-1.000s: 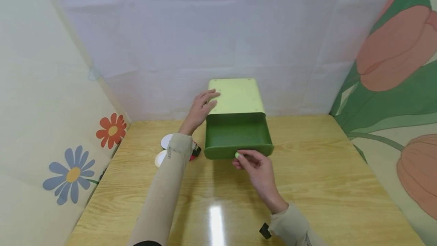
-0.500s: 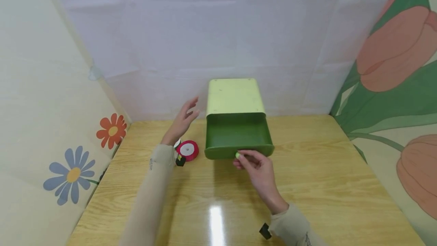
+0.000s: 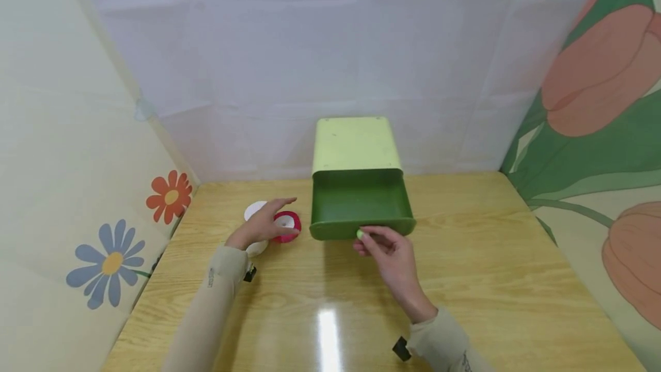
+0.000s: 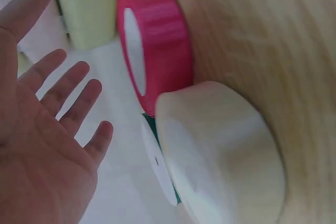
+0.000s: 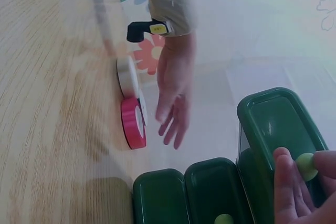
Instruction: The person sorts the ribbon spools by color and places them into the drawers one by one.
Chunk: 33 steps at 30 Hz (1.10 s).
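My right hand (image 3: 396,266) pinches the light green knob (image 5: 306,167) of a dark green drawer (image 3: 330,231), which is pulled out from the top of a pale green drawer cabinet (image 3: 356,143). Inside, the drawer's visible floor is bare. My left hand (image 3: 258,227) hovers over several ribbon rolls left of the cabinet, its fingers spread and holding nothing. A red ribbon roll (image 4: 165,40) lies nearest the cabinet. Beside it is a cream-white ribbon roll (image 4: 226,150). Behind these, a green ribbon roll (image 4: 158,166) shows mostly its white side.
Below the pulled-out drawer, other dark green drawers (image 5: 160,198) sit in the cabinet. The wooden table (image 3: 480,257) meets a white sheet (image 3: 258,73) at the back. Panels painted with flowers stand at both sides.
My left hand has come off the cabinet top and moved left and down over the ribbon rolls. The right hand stays on the knob and the drawer has not moved.
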Tool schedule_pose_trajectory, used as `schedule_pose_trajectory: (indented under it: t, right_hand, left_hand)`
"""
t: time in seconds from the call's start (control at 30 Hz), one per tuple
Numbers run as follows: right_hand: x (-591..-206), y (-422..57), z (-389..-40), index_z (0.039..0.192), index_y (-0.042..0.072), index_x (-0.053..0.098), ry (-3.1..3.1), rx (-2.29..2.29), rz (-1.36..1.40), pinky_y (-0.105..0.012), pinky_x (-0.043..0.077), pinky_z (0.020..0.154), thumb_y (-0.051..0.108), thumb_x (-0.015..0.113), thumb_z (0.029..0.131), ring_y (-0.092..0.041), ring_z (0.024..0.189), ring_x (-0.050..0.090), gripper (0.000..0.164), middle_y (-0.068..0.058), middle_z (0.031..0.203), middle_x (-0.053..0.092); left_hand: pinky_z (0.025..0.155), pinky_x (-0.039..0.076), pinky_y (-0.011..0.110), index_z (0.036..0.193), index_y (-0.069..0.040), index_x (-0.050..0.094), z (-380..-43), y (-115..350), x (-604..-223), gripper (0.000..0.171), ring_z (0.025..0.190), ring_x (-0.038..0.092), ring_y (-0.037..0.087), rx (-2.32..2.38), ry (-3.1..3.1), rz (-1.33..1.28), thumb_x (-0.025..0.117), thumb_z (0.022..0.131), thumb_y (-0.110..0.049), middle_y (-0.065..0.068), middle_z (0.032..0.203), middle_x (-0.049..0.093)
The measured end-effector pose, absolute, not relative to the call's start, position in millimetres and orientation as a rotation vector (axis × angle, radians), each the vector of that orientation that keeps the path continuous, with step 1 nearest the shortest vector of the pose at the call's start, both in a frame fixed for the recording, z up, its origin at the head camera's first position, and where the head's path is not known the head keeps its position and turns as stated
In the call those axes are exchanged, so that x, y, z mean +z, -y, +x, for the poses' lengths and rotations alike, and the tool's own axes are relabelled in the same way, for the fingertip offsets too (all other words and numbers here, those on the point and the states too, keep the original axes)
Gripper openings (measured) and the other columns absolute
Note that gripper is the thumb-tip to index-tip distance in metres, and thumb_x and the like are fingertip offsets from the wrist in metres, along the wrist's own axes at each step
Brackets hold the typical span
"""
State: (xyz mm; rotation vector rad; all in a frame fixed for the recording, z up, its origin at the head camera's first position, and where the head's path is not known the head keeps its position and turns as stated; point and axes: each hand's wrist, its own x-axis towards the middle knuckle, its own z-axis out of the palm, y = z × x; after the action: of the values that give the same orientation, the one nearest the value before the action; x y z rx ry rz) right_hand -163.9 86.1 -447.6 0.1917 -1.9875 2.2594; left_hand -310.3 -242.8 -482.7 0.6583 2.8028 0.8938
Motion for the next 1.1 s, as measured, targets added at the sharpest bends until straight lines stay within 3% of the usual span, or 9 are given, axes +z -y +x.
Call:
schedule_pose_trajectory:
  t: [0.13,0.3,0.63,1.1]
  right_hand:
    - [-446.8,-86.6,-164.0,0.117,-0.004,0.072,1.980,2.263,0.190,-0.045,0.064,0.083,0.005,0.070,0.098,-0.021,0.086,0.078,0.020,-0.022,0.103,0.077]
    - [-446.5,-86.1,-163.8,0.116,-0.004,0.072,1.976,2.268,0.186,-0.045,0.064,0.083,0.004,0.070,0.098,-0.020,0.086,0.078,0.020,-0.023,0.103,0.077]
    - [-446.3,-86.3,-163.3,0.117,-0.004,0.071,1.981,2.279,0.175,-0.045,0.063,0.084,0.004,0.069,0.098,-0.025,0.088,0.078,0.020,-0.035,0.109,0.071]
    - [-448.2,-87.4,-164.2,0.117,-0.005,0.071,1.969,2.292,0.190,-0.046,0.063,0.085,0.004,0.069,0.098,-0.020,0.087,0.078,0.021,-0.036,0.110,0.071]
  left_hand:
    - [0.114,0.041,0.060,0.155,-0.010,0.047,-307.3,244.7,-490.7,0.093,0.138,0.050,0.042,0.692,-2.875,0.701,0.092,0.078,-0.037,0.017,0.153,0.053]
    - [0.113,0.041,0.061,0.149,-0.011,0.055,-302.4,248.2,-495.4,0.090,0.132,0.054,0.043,0.567,-2.927,0.711,0.096,0.073,-0.036,0.017,0.143,0.061]
    - [0.112,0.041,0.066,0.144,-0.010,0.060,-302.9,249.1,-501.4,0.076,0.136,0.049,0.051,0.432,-2.992,0.755,0.091,0.078,-0.031,0.021,0.150,0.055]
    - [0.102,0.050,0.054,0.146,-0.014,0.060,-310.6,247.1,-504.3,0.085,0.121,0.055,0.034,0.492,-2.966,0.688,0.095,0.071,-0.036,0.013,0.127,0.061]
